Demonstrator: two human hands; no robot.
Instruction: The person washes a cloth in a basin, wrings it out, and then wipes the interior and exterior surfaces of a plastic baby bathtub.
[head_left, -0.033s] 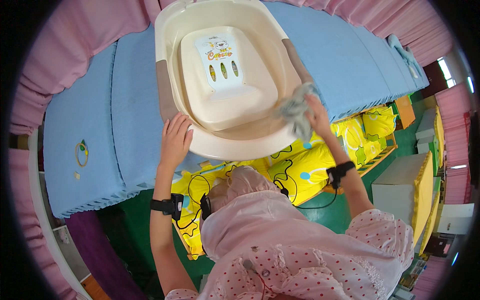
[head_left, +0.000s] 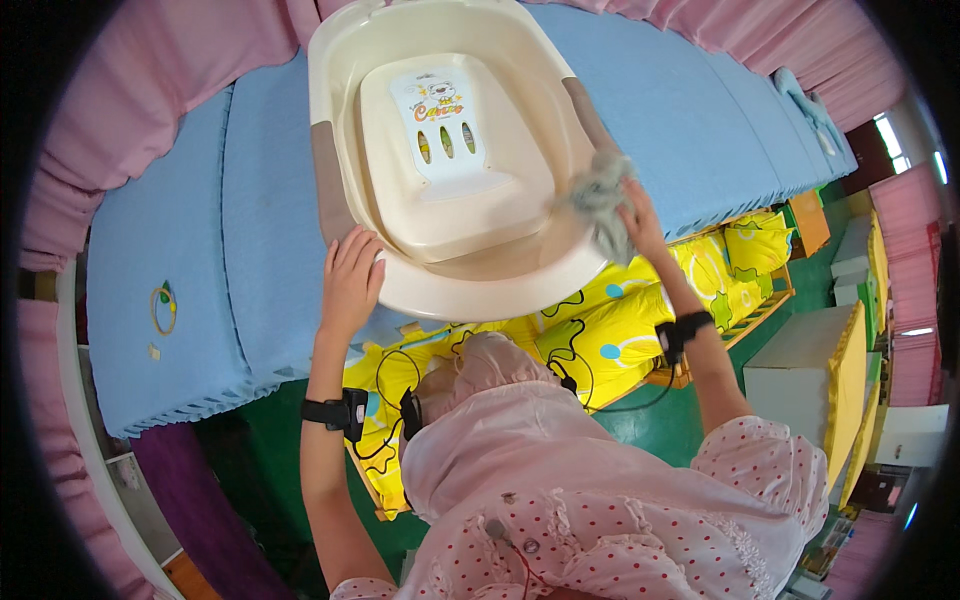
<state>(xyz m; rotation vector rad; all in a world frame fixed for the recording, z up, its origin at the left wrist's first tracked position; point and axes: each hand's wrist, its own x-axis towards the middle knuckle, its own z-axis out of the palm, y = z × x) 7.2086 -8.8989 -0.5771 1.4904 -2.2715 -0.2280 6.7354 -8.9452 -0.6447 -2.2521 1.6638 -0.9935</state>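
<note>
A cream baby bathtub (head_left: 470, 300) with grey-brown side grips rests on the blue-covered surface in front of me. Inside it lies a cream bath seat (head_left: 500, 195) with three slots and a cartoon print. My left hand (head_left: 350, 275) grips the near left corner of the tub, its fingers closed over the rim. At the near right side my right hand (head_left: 645, 220) is closed round a crumpled grey-green cloth (head_left: 603, 200). The cloth lies against the tub's rim and is slightly blurred by motion.
Blue-covered tables (head_left: 160, 240) stretch left and right. A yellow-green ring of cord (head_left: 164, 308) lies at the left. Below, a wooden cot with yellow patterned bedding (head_left: 620, 340) stands on a green floor. Pale cabinets (head_left: 800, 360) stand at the right; pink curtains (head_left: 150, 60) hang behind.
My right hand and the cloth have shifted a little away from me and to the right along the tub's rim. My left hand has stayed in place.
</note>
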